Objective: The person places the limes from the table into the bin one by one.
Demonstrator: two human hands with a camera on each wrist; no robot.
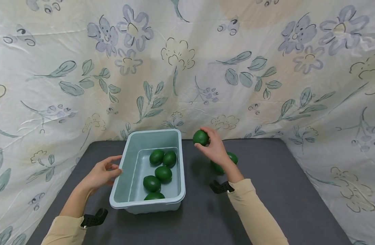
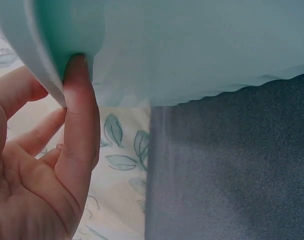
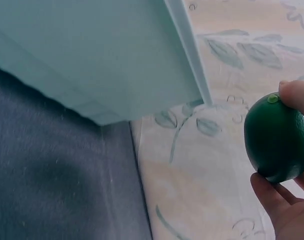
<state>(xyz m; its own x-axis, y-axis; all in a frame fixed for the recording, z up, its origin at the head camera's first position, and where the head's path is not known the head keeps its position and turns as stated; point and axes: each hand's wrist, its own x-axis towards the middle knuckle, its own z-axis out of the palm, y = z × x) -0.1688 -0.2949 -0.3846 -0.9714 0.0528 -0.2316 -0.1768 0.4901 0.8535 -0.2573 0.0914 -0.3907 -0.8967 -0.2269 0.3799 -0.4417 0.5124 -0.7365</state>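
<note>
Your right hand (image 1: 216,149) pinches a green lime (image 1: 201,137) between thumb and fingertips, held in the air just past the tub's far right corner, at about 1 o'clock from the tub's middle; the right wrist view shows the same lime (image 3: 278,137) gripped beside the tub's outer wall. Your left hand (image 1: 101,173) rests against the pale blue tub (image 1: 123,190) at its 9 o'clock side, fingers relaxed and the thumb (image 2: 79,120) pressed up under the rim. Five limes (image 1: 163,173) lie loose inside the tub, two side by side toward the far end, three nearer you. At 3 o'clock from the tub, more limes (image 1: 231,159) sit on the dark grey worktop (image 1: 282,190), partly hidden behind your right hand and wrist, so you cannot count them surely. A flower-and-leaf printed cloth (image 1: 187,68) hangs behind and on both sides, closing off the worktop. Black straps (image 1: 219,187) sit on both wrists over cream sleeves (image 1: 254,211). No writing or label can be read anywhere.
</note>
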